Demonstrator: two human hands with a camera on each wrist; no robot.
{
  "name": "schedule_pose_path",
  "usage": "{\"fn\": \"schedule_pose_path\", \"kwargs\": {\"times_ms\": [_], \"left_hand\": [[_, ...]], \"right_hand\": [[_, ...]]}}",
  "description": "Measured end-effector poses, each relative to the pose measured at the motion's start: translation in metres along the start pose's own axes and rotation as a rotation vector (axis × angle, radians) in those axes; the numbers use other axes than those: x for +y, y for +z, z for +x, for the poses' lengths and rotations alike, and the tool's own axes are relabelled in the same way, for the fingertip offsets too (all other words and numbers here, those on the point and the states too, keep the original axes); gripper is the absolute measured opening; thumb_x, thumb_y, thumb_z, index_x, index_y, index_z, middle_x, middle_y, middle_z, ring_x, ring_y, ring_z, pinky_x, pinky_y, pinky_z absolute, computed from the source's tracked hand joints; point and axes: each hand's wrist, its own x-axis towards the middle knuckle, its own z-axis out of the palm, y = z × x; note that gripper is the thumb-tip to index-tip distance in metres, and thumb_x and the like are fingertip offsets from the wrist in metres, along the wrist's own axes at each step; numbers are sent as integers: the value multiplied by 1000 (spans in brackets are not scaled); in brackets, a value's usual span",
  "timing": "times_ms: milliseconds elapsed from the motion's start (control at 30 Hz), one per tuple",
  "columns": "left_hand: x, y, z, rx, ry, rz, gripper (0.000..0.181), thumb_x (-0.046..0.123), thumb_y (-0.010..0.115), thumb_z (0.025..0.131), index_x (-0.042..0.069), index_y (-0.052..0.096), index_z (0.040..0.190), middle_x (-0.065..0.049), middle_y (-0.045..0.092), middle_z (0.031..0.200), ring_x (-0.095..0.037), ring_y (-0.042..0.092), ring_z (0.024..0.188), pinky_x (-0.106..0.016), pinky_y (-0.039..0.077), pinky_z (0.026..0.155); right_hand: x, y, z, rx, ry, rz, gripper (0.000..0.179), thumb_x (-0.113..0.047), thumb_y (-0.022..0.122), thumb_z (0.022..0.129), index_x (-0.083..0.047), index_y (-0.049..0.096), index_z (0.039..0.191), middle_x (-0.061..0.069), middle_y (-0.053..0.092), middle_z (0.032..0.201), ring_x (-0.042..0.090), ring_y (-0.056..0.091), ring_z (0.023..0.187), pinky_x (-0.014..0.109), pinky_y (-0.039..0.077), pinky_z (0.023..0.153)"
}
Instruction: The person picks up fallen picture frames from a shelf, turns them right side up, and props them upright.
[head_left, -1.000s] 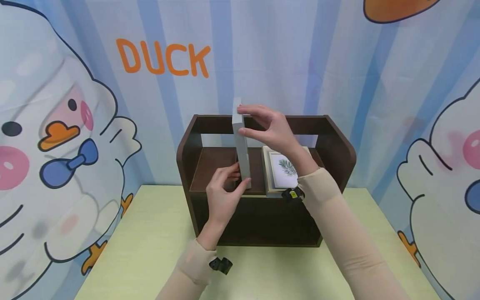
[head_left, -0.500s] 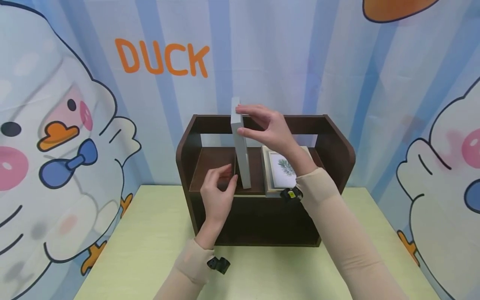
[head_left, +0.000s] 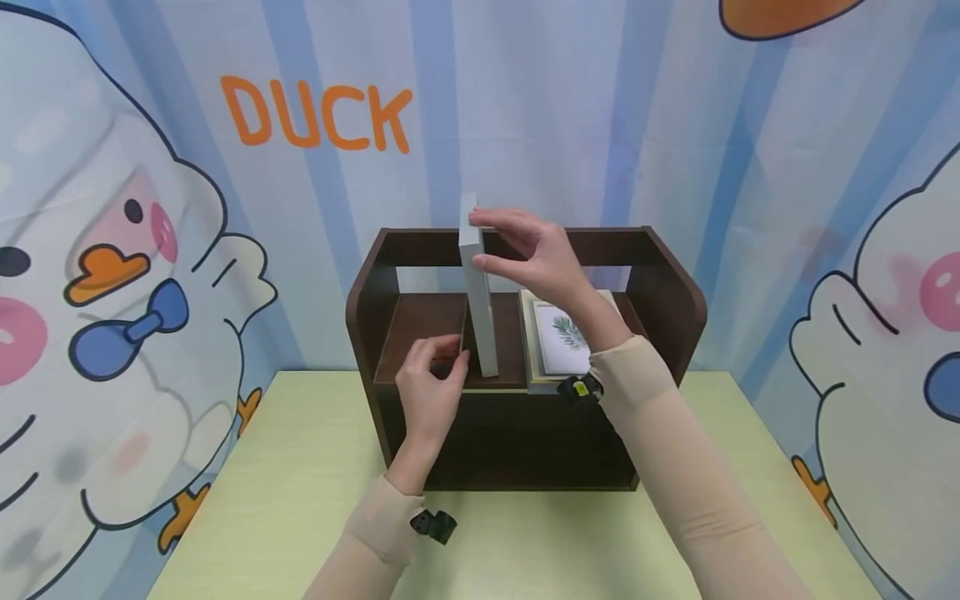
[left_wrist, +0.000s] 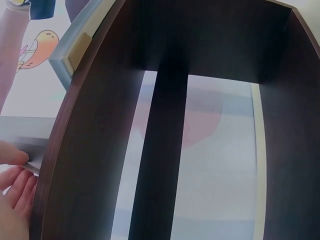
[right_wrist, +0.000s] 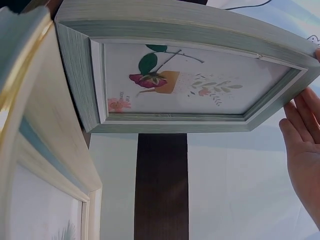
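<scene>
A grey-green picture frame [head_left: 480,300] stands upright, edge-on, on the brown shelf rack's upper board. The right wrist view shows its front, a dried rose picture [right_wrist: 165,80]. My right hand [head_left: 543,258] holds the frame near its top, with thumb and fingers on the edge. My left hand [head_left: 431,392] is low on the frame's left side. In the left wrist view its thumb and fingers pinch a thin dark flap [left_wrist: 37,152] at the frame's back. How far the flap stands out is hard to tell.
The brown shelf rack [head_left: 540,442] stands on a pale yellow table [head_left: 240,492]. On its upper board, right of the upright frame, lie stacked picture frames, the top one with a leaf print [head_left: 562,337]. A duck-print curtain [head_left: 540,100] hangs behind.
My left hand has let go of the frame's lower edge, moved a little left, and now pinches the thin flap. My right hand keeps its hold and the frame stays upright.
</scene>
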Motion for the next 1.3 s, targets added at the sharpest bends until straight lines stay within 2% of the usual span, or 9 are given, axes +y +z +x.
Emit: {"fn": "schedule_pose_path", "kwargs": {"times_ms": [533,767,900,1067,1167,1300], "left_hand": [[-12,-20,10,81,-11,49,13,6,70,83,9,73,96,-6,66,88,-18,64,78,-34,54,69],[-14,-29,14,119,-51,70,15,3,70,82,7,72,96,-8,65,88,-20,64,78,-36,54,69],[-11,-29,13,130,-86,77,14,3,70,83,6,72,97,-9,65,89,-22,64,78,-37,54,70],[-8,-28,11,163,-122,90,15,3,69,84,6,71,98,-10,65,91,-22,65,80,-36,55,72],[-8,-29,11,187,-125,102,15,2,69,84,5,71,98,-10,66,92,-21,67,82,-36,56,73],[-10,-30,11,213,-99,151,16,1,69,83,4,71,99,-10,69,93,-21,69,82,-35,57,73]], "right_hand": [[-3,12,8,-27,-16,-16,45,-2,68,84,4,56,127,18,53,134,24,47,130,39,35,111],[-5,18,11,-48,-30,-51,45,-1,68,84,4,56,128,18,53,135,24,47,130,29,37,109],[-6,20,13,-65,-48,-69,45,-1,68,84,5,56,127,20,53,134,26,47,130,29,37,109],[-8,23,16,-83,-70,-104,45,-1,68,84,6,56,127,21,53,134,28,47,130,37,38,109],[-8,25,17,-90,-72,-122,45,-2,68,84,5,56,127,21,53,134,28,47,130,38,38,109],[7,29,22,-90,-82,-138,47,-6,70,84,1,57,128,16,54,135,25,46,131,35,37,110]]}}
